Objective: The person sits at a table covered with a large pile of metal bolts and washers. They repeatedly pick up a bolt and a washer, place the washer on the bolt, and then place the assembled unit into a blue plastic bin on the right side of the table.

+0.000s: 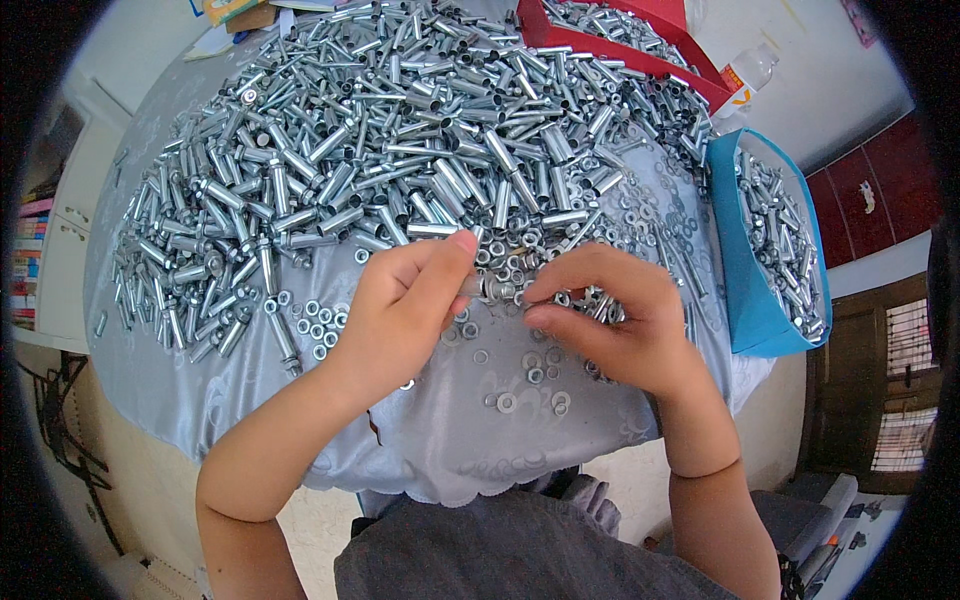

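My left hand [400, 310] is closed, thumb and fingers pinching a metal expansion bolt [490, 288]; most of it is hidden by the fingers, and its end with a washer and nut points right. Close to that end, my right hand [625, 315] is curled with thumb and forefinger nearly together; whatever sits between the tips is too small to make out. Beneath and beyond both hands lie loose nuts [318, 331] and flat washers [507, 403]. A large heap of silvery bolts and sleeves [400, 130] spreads behind them.
A grey patterned cloth [440, 450] covers the round table. At the right edge stands a blue bin [740, 270] filled with bolts. Farther back are a red tray [690, 50] of metal parts and a clear plastic bottle [752, 68]. Long thin rods [680, 262] lie right of the heap.
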The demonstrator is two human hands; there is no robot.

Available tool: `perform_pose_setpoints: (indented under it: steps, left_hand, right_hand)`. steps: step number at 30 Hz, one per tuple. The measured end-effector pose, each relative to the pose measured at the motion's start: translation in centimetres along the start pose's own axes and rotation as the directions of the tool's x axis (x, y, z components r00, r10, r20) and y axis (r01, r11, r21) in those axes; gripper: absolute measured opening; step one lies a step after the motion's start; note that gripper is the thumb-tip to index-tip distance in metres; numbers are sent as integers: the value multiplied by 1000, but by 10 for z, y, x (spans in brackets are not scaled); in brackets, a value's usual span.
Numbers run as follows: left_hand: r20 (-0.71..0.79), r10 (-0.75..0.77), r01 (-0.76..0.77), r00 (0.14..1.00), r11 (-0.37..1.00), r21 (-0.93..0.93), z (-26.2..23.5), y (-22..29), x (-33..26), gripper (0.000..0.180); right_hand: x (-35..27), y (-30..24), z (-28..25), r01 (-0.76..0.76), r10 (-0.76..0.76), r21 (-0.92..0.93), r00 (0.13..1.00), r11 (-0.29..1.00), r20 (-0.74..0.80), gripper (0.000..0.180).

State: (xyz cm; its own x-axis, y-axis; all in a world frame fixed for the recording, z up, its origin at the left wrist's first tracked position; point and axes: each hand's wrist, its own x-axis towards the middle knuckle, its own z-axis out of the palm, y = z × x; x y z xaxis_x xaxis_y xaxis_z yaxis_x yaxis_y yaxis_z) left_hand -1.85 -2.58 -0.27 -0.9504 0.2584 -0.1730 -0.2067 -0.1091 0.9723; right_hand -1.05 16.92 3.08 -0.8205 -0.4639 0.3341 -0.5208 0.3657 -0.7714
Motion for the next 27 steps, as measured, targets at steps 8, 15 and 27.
perform_pose_setpoints:
  steps: [8, 15, 27]
  left_hand:
    - [92, -28, 15, 995, 991, 136, 5, 7, -6, 42]
    - [79, -5, -6, 997, 991, 133, 7, 7, -5, 41]
    - [109, 6, -27, 994, 981, 190, 7, 3, -4, 42]
  right_hand:
    - [-4, 6, 6, -58, 67, 264, 997, 963, -26, 15]
    - [-4, 5, 5, 0, 30, 270, 994, 963, -106, 15]
    - [1, 2, 2, 113, -111, 60, 993, 992, -33, 16]
